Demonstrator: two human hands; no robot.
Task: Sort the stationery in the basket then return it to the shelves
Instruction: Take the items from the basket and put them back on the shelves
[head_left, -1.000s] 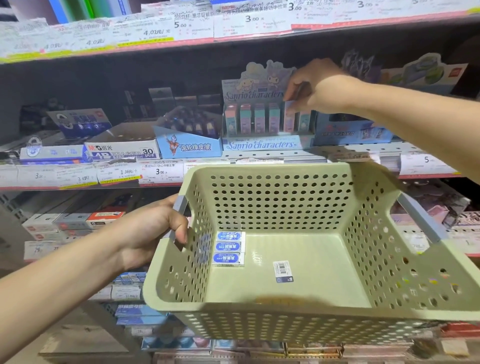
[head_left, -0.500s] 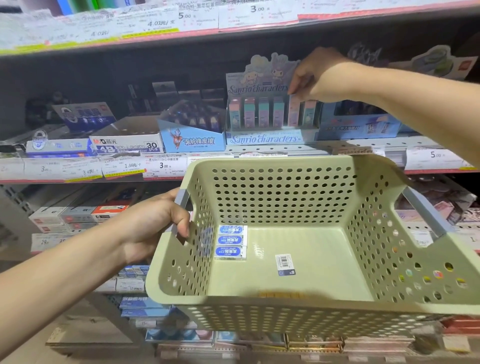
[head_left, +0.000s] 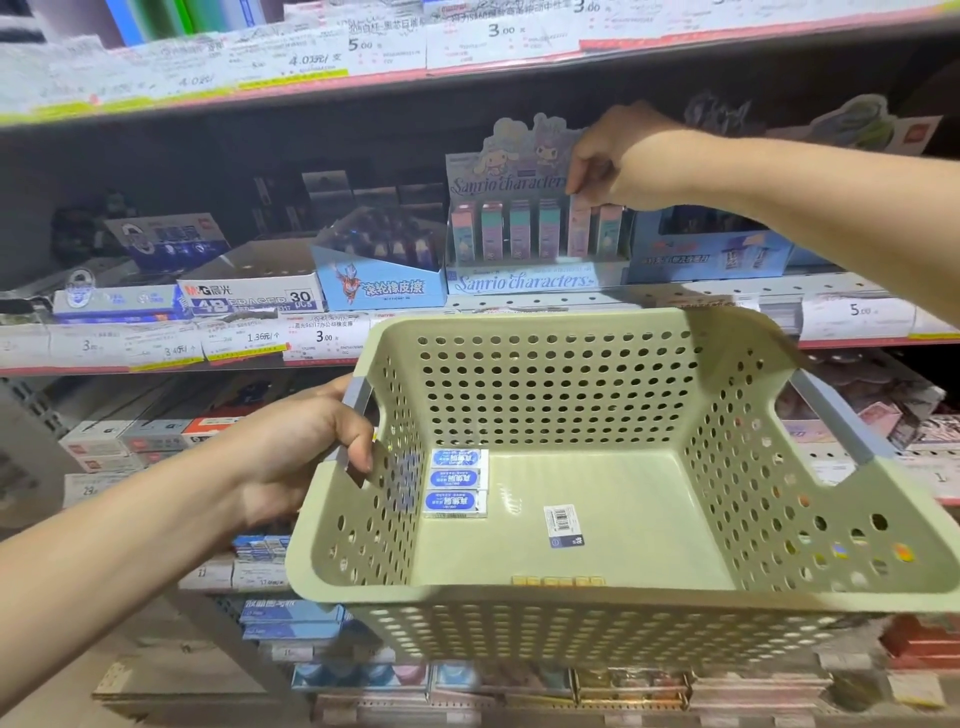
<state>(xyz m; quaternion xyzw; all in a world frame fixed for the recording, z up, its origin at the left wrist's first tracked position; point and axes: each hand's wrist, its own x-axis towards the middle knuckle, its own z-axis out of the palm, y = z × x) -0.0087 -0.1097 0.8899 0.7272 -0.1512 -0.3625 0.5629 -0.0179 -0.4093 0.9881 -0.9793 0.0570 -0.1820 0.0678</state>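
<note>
While the left hand (head_left: 306, 447) curls round the grey handle bar (head_left: 356, 410) of the basket (head_left: 613, 618), it holds it in the air before the shelves. It is pale green moulded plastic, a rectangular tub with rounded corners, its walls pierced with rows of round holes and its floor smooth. Flat on that floor, hard against the left wall, lie three small white erasers (head_left: 457, 482) with blue labels, edge to edge in a column; a barcode sticker (head_left: 562, 525) sits near the middle, and most of the floor around it is bare. Above the basket's far rim, the right hand (head_left: 618, 161) reaches into the middle shelf (head_left: 675, 299), its fingers bent down and pinching the top of a slim pastel eraser box (head_left: 578, 226) standing upright in the cardboard Sanrio display (head_left: 519, 280), second from the right in a tight row. Paper price tags (head_left: 249, 340) line the shelf edge, just beyond the basket's rim.
</note>
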